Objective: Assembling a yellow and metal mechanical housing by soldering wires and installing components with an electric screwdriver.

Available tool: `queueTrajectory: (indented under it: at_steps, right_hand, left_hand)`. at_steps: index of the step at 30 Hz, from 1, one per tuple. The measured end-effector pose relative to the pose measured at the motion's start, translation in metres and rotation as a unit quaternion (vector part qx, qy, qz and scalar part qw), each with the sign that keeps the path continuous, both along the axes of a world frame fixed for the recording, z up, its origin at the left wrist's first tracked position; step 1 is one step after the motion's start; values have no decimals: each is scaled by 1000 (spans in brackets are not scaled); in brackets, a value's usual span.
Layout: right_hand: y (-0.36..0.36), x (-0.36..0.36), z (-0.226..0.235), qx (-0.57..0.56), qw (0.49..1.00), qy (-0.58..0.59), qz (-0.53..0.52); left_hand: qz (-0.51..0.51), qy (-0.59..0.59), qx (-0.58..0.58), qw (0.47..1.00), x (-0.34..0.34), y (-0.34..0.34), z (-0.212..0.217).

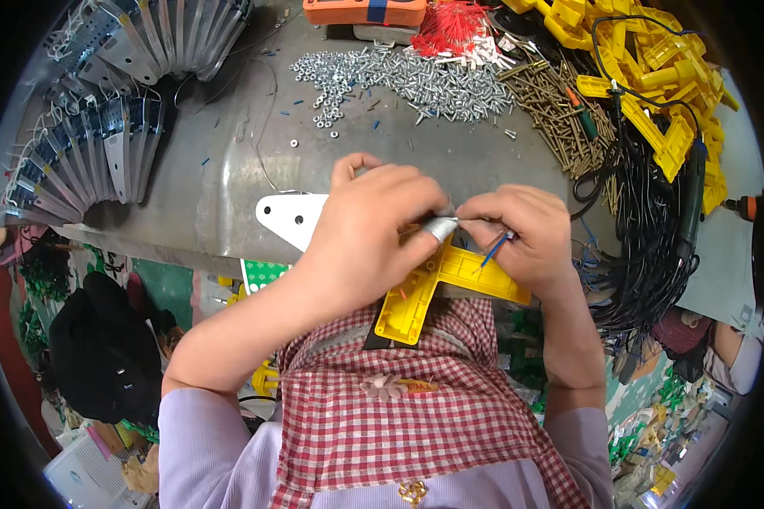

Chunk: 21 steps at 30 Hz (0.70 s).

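Observation:
My left hand (373, 225) and my right hand (522, 233) meet fingertip to fingertip above a yellow plastic housing (407, 314). Both are closed in a pinch. A thin pale piece, too small to name, shows between the fingertips. Grey tape (440, 227) wraps one finger of my left hand. From the fingers of my right hand a blue wire (494, 251) sticks out. The housing is open-faced, with two arms at an angle, and lies at the table's near edge against my checked apron. Beside my left hand, partly under it, is a white plate (290, 220) with dark holes.
Nuts (327, 81) and screws (450, 85) are heaped at the back, near red-and-white small parts (454, 30) and an orange device (365, 10). Long brass-coloured screws (556, 114), black cables (654, 246) and yellow housings (654, 64) crowd the right. Fanned metal parts (85, 161) stand left.

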State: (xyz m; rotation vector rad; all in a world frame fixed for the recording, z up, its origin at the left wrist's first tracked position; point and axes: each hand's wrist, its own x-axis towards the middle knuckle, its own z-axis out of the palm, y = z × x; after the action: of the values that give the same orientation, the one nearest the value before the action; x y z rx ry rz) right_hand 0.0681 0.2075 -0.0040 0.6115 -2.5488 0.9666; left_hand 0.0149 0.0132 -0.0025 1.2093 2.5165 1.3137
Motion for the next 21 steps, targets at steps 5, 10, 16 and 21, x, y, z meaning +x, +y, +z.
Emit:
queueTrajectory:
  at_steps: [5, 10, 16, 21]
  right_hand:
    - [-6, -7, 2, -306, 892, -320, -89]
    - [-1, -14, 0, -223, 929, -274, -107]
    - [0, -15, 5, -247, 911, -319, -85]
    - [-1, -16, 4, -218, 913, -332, -97]
  left_hand:
    - [41, 251, -101, 962, -15, 3, -6]
    - [56, -75, 43, 995, -15, -1, -18]
    - [111, -274, 163, 941, -12, 2, -17]
    - [90, -284, 128, 946, -16, 1, -12]
